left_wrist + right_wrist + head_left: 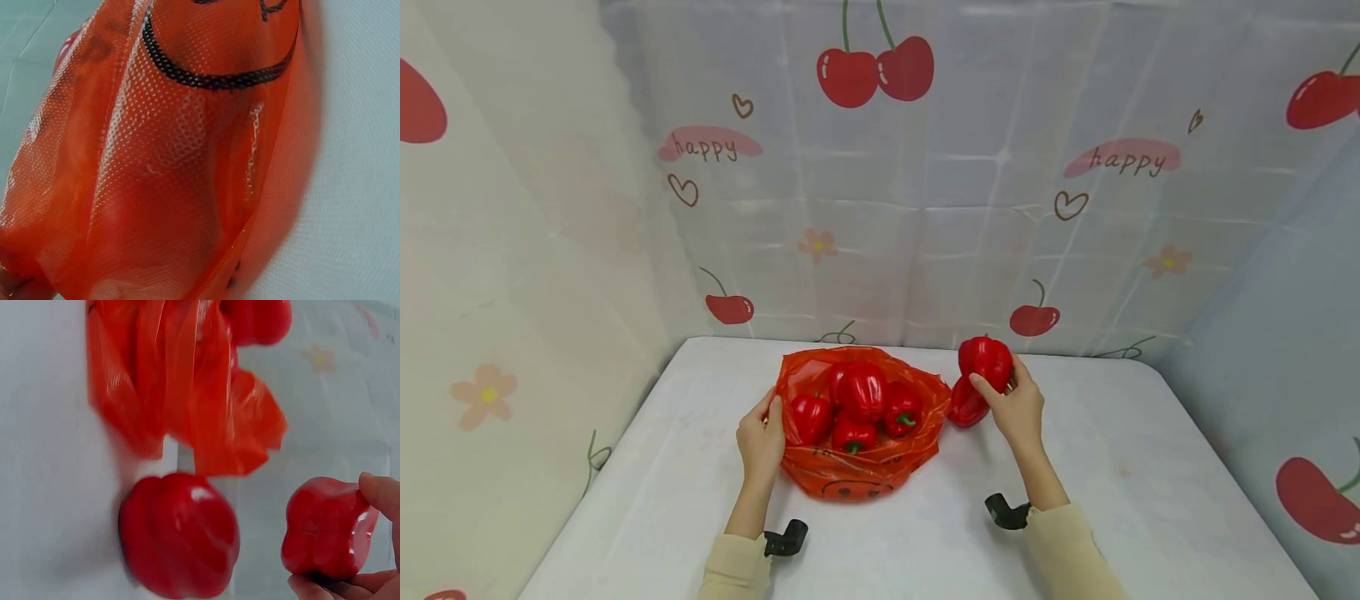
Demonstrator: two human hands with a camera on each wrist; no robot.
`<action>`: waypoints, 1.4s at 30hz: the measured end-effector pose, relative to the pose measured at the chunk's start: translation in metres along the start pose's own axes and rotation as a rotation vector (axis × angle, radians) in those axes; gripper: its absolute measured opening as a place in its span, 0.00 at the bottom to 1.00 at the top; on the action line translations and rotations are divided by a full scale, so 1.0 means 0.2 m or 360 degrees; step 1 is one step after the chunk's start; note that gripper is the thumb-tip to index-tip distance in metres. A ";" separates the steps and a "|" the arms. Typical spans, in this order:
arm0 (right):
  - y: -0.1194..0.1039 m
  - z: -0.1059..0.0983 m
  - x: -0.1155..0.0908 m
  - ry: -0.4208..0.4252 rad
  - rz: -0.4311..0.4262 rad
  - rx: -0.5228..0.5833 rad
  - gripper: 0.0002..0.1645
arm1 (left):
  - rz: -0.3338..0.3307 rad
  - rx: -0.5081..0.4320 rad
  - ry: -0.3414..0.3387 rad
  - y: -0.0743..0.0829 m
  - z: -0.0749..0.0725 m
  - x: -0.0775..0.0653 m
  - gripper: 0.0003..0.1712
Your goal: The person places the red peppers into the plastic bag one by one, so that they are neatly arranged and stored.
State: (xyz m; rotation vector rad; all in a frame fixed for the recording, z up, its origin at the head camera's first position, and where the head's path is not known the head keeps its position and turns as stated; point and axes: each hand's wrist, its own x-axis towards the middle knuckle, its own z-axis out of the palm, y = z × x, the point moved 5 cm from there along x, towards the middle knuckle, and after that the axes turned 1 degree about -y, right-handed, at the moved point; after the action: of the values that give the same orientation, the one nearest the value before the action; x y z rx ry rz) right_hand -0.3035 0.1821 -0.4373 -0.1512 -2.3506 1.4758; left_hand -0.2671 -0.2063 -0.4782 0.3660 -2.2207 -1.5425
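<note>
An orange-red plastic bag (801, 475) with a printed smile stands open on the table, several red bell peppers (862, 392) piled inside it. My left hand (762, 442) pinches the bag's left rim. In the left wrist view the bag's wall (162, 162) fills most of the picture, with only a bit of finger at the lower left corner. Right of the bag, my right hand (1018, 417) holds a red bell pepper (328, 528) between thumb and fingers, raised off the table. Below it another bell pepper (178, 537) lies on the table by the bag's right edge.
A white-covered table (925, 558) spreads under everything. Behind it hangs a pale curtain (910, 200) printed with cherries, hearts and flowers, and similar sheets close in both sides. Black wrist-worn pieces (786, 538) stick out inward from both forearms.
</note>
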 end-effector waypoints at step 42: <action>-0.28 0.58 -0.25 -0.0410 -0.0303 -0.0045 0.47 | -0.0002 -0.0020 -0.0006 0.00 0.00 0.00 0.22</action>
State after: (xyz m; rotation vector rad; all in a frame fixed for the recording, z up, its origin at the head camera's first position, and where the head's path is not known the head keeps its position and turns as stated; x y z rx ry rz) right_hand -0.2922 0.0455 -0.4450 0.2639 -2.5032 1.4431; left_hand -0.2675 -0.2062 -0.4783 0.3611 -2.2131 -1.5580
